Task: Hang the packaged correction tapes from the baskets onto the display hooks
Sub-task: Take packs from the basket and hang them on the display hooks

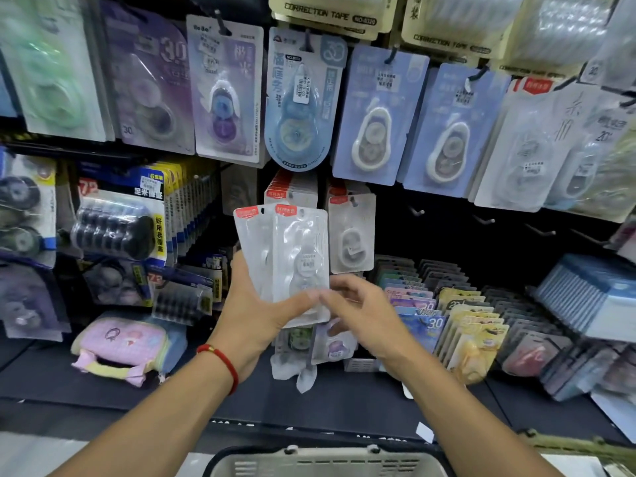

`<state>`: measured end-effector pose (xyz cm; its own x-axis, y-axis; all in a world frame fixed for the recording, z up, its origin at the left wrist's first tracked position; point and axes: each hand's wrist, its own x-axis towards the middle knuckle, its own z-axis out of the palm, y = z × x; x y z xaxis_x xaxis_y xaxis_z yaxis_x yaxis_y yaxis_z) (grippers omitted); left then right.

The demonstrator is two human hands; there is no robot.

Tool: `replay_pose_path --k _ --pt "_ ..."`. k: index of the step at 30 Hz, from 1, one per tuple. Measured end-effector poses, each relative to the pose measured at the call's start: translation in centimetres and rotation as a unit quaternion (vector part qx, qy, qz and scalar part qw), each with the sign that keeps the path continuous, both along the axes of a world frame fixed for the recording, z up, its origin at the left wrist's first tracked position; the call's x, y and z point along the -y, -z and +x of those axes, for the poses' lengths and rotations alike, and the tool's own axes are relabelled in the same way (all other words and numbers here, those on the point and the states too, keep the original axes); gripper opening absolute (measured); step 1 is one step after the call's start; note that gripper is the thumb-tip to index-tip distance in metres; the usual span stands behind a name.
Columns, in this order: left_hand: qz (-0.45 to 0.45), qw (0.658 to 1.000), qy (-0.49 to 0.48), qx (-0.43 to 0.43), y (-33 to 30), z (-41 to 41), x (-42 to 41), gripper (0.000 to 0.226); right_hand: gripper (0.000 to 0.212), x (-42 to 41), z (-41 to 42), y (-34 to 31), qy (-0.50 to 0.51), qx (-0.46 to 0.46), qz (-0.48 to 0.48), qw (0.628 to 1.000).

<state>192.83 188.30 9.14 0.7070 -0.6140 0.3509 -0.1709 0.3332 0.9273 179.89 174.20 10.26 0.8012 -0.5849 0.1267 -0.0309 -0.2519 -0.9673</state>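
My left hand grips a small stack of clear packaged correction tapes with red top labels, held upright in front of the display. My right hand pinches the lower right corner of the front pack. Just behind the stack, matching packs hang on a hook. Several bare display hooks stick out of the dark panel to the right. A grey basket shows its rim at the bottom edge, below my arms.
Rows of other correction tape packs hang across the upper wall. Racks of colourful packs stand at lower right. A pink pouch lies on the dark shelf at left, and loose packs lie under my hands.
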Motion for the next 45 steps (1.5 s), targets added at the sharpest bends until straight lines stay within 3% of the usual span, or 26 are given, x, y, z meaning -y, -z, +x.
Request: replay_pose_path --k 5,13,21,26,30,33,36,42,45 --pt "-0.012 0.999 0.016 -0.032 -0.2 -0.4 -0.1 0.103 0.031 -0.8 -0.5 0.0 0.003 0.011 -0.027 1.0" --pt "-0.018 1.0 -0.012 -0.021 0.1 0.6 -0.4 0.078 0.017 0.6 -1.1 0.0 0.108 0.101 0.0 0.989" --pt "-0.014 0.999 -0.038 -0.006 0.3 1.1 -0.4 0.072 0.024 0.9 -1.3 -0.2 0.16 0.124 -0.006 0.979" --pt "-0.017 0.999 -0.03 -0.001 0.3 0.8 -0.4 0.066 0.05 1.4 -1.3 0.4 0.232 -0.046 -0.094 0.967" --pt "-0.018 1.0 -0.011 -0.002 0.5 0.1 -0.1 0.072 0.025 0.8 -0.9 0.5 0.083 -0.009 -0.072 0.994" --pt "-0.008 1.0 0.004 -0.008 0.3 -0.5 -0.1 0.075 0.037 -0.3 -0.4 0.6 -0.002 0.002 -0.067 0.998" --pt "-0.009 0.999 0.007 -0.033 -0.1 -0.7 -0.2 0.075 0.04 -0.5 -0.1 0.7 0.012 0.034 -0.042 0.998" --pt "0.009 0.998 -0.003 -0.066 -0.1 -0.2 -0.4 0.053 0.011 0.7 -0.8 0.0 0.105 0.114 0.008 0.988" --pt "0.013 0.998 -0.005 -0.066 0.1 0.0 -0.3 0.05 0.013 1.0 -1.2 -0.4 0.122 0.113 -0.006 0.986"
